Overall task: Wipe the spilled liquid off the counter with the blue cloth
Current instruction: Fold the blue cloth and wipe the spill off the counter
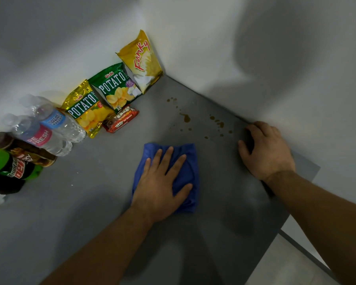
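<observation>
A folded blue cloth lies flat on the grey counter, in the middle of the view. My left hand presses down on it with the fingers spread. Brown drops of spilled liquid are scattered on the counter beyond the cloth, toward the corner, with more drops of the spill further right. My right hand rests on the counter at its right edge by the wall, fingers curled, holding nothing; it is apart from the cloth.
Snack bags stand along the back wall: a yellow Funky bag, a green potato chip bag, a yellow potato chip bag and a red chocolate pack. Water bottles and soda bottles lie at the left.
</observation>
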Demonstrator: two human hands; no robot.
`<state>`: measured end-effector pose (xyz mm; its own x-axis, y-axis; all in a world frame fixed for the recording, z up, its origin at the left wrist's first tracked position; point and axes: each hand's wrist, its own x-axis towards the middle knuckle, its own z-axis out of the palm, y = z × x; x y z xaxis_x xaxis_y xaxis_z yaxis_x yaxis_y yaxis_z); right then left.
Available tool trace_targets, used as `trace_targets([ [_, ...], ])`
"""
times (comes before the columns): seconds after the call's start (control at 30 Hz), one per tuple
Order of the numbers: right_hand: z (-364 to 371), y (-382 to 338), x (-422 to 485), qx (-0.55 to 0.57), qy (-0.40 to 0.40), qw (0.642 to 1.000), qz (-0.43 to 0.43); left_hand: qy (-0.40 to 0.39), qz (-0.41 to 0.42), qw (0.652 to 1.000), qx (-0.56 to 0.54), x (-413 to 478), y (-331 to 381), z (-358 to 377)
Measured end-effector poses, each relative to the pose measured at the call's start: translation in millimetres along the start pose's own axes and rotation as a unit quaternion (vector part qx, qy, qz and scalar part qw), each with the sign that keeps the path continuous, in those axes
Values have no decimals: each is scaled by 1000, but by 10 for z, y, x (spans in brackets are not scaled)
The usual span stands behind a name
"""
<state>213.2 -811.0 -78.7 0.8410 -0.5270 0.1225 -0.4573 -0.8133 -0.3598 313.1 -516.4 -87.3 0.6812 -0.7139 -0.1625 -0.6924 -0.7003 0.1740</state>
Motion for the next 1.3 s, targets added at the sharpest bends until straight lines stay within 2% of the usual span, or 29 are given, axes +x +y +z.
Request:
trace_targets([
  [0.23, 29, 10, 7, -3, 6, 1000, -4, 12, -62, 998, 27, 630, -194, -189],
  [0.33, 26, 16, 0, -4, 6, 1000, -5, 13, -33, 999, 36, 712, -38, -157],
  [0.5, 7, 21, -2, -6, 4, 1000, 2, 0, 40, 998, 41, 367, 8, -35],
  [0.63, 2, 25, -11, -9, -2, 1000, 6, 1, -3, 1000, 31, 433, -168, -104],
  [0.87, 15, 10, 7, -18, 5, 1000, 11, -6, -68, 997, 31, 1148, -292, -319],
  [1.1, 7, 12, 30, -20, 5, 1000, 7, -1, 19, 999, 30, 750, -151, -208],
  [1.3, 40, 23, 24, -20, 13, 1000, -3, 2, -13, 1000, 26, 1129, -324, -311],
])
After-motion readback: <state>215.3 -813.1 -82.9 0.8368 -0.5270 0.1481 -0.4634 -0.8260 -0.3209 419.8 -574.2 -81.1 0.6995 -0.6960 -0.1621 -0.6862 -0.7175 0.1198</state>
